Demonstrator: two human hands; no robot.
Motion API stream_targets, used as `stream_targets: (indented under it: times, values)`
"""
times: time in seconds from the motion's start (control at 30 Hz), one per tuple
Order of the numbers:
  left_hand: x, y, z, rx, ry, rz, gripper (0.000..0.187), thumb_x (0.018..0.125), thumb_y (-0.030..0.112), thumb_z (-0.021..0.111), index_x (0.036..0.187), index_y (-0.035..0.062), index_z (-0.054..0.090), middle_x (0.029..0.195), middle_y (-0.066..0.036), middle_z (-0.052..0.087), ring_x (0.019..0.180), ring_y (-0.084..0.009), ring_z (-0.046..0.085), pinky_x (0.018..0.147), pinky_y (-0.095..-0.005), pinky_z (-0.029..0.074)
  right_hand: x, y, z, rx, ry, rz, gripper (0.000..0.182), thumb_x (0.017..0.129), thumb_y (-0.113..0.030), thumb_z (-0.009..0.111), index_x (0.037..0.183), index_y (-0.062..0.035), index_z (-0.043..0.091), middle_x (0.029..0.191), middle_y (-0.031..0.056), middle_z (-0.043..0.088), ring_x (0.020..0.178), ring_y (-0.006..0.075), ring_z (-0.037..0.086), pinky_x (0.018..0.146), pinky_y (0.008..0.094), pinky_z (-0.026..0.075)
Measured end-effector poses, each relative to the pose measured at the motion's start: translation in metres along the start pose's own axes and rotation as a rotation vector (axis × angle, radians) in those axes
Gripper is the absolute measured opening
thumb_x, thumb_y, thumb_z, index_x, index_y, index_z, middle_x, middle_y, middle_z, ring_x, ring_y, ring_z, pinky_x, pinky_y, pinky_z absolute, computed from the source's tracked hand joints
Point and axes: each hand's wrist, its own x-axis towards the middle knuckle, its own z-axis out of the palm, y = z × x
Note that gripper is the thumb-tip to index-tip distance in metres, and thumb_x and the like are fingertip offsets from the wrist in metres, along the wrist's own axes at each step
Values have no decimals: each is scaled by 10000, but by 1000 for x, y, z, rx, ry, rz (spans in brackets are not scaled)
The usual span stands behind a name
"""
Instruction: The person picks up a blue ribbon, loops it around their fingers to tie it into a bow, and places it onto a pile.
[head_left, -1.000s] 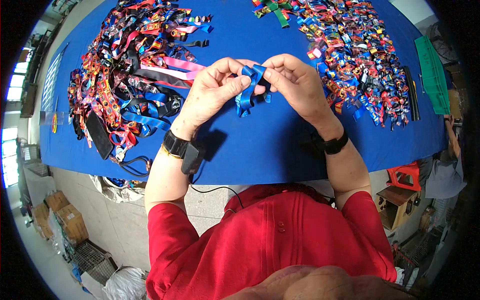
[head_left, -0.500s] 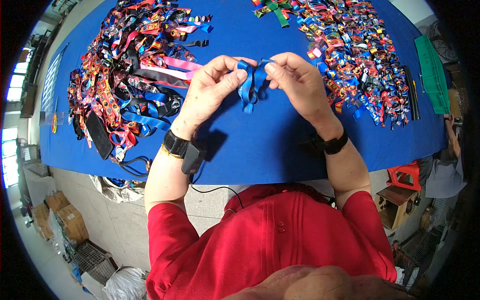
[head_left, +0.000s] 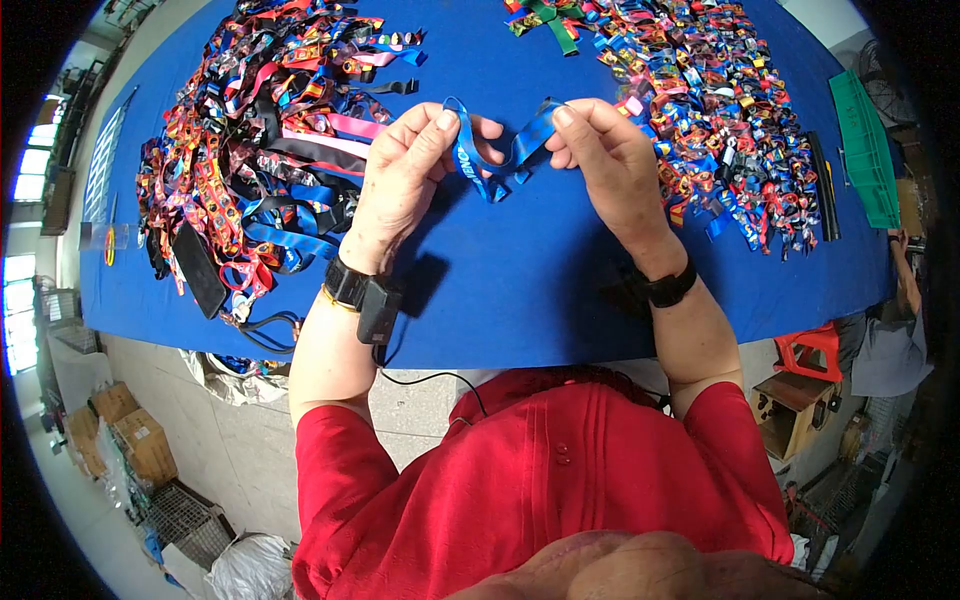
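A blue lanyard strap [head_left: 518, 152] with pale lettering hangs in a slack curve between my two hands, above the blue-covered table [head_left: 500, 290]. My left hand [head_left: 410, 160] pinches one part of it between thumb and fingers. At the other side, my right hand [head_left: 605, 150] pinches the strap between thumb and forefinger. Its loose lower ends dangle nearer my left hand. To the left lies a tangled heap of colourful lanyards [head_left: 215, 205], red, black, pink and blue. On the right is a dense spread of small folded straps [head_left: 720, 120].
A black flat pouch [head_left: 198, 270] lies at the left heap's near edge. Toward the right edge stand a green plastic basket [head_left: 865, 150] and a dark strip [head_left: 825, 190]. Beyond the table are a red stool [head_left: 810, 352], cardboard boxes [head_left: 145, 445] and another person's arm [head_left: 905, 275].
My hands have moved apart, the left one leftward and the right slightly rightward. The blue strap, bunched before, is now spread wider between them, and its lettering shows.
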Motion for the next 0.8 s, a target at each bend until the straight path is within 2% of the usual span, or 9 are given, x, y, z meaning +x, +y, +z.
stream_targets:
  times: [0.3,0.5,0.6,0.8]
  values:
    - [1,-3,-8,14,22,-20,208,1047,252,529,1042,54,593,1076,-174,715,877,-202,698,745,-349,594,0,4,-1,8,-29,-8,258,1020,-252,596,984,-6,665,816,36,675,714,55,607,663,206,511]
    - [-1,5,-2,-86,-17,-8,232,1049,289,519,1106,71,574,1085,-203,709,765,-230,714,695,-369,605,0,6,0,-15,-24,51,241,1010,-227,599,957,-2,667,812,35,675,714,59,612,651,211,507]
    - [-4,9,7,-209,61,-33,225,1058,273,501,996,57,512,1103,-309,675,667,-249,702,661,-337,595,0,10,1,-37,-16,92,225,1001,-207,603,944,1,666,805,30,672,713,60,612,643,213,500]
    - [-2,11,0,-170,-17,-49,223,1061,303,492,1034,82,488,936,-282,705,589,-258,689,565,-330,576,0,8,2,-42,7,67,207,998,-194,611,955,1,665,803,27,671,711,65,613,652,217,506]
